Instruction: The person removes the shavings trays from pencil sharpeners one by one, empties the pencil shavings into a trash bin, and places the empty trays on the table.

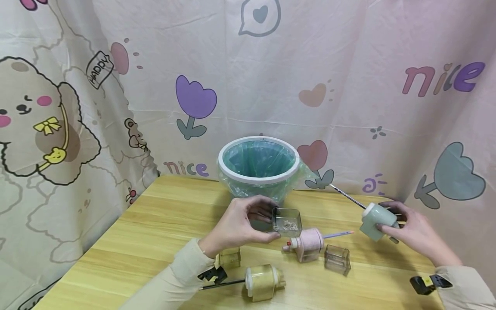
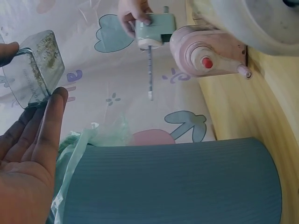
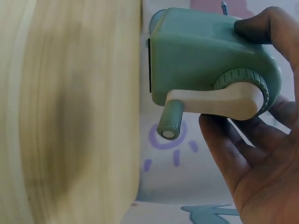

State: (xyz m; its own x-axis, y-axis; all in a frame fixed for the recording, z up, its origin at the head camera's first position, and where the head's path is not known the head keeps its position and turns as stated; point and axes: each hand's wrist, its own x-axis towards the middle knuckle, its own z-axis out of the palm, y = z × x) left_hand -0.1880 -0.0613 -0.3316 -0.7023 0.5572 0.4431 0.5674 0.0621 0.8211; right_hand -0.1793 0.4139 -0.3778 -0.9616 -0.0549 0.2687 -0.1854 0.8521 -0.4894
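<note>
My left hand holds a clear shavings drawer between thumb and fingers, in front of the bin. Pencil shavings show inside it in the left wrist view. My right hand grips a green crank pencil sharpener above the table's right side, thumb on one side and fingers on the other. A patterned pencil sticks out of its front, pointing up and left. The white crank with its green handle faces the right wrist camera.
A bin with a green liner stands at the back. On the table are a pink sharpener with a purple pencil, a yellow sharpener with a black pencil, and two clear drawers, one smoky, one yellowish.
</note>
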